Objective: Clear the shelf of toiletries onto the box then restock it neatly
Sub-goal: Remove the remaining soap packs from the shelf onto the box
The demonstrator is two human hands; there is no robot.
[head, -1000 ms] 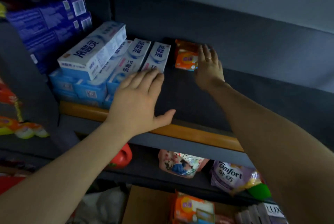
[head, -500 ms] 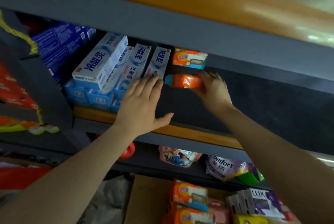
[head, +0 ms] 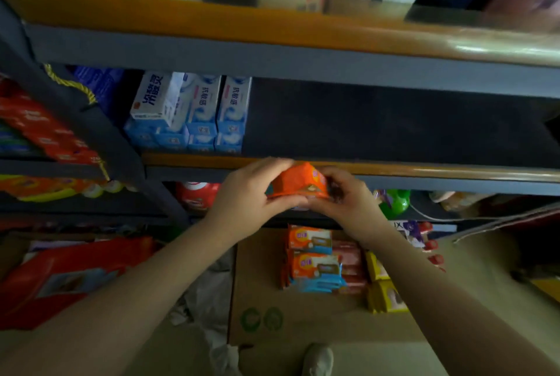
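Both hands hold one orange soap packet in front of the shelf edge.

The shelf carries blue-and-white toothpaste boxes at its left; below lies the cardboard box with soap packs stacked on it. The left hand and right hand curl around the orange packet from either side, above the box.

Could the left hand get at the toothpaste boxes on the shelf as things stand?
Probably not at once: the left hand and right hand both grip the orange pack. The toothpaste boxes stand unobstructed at the shelf front.
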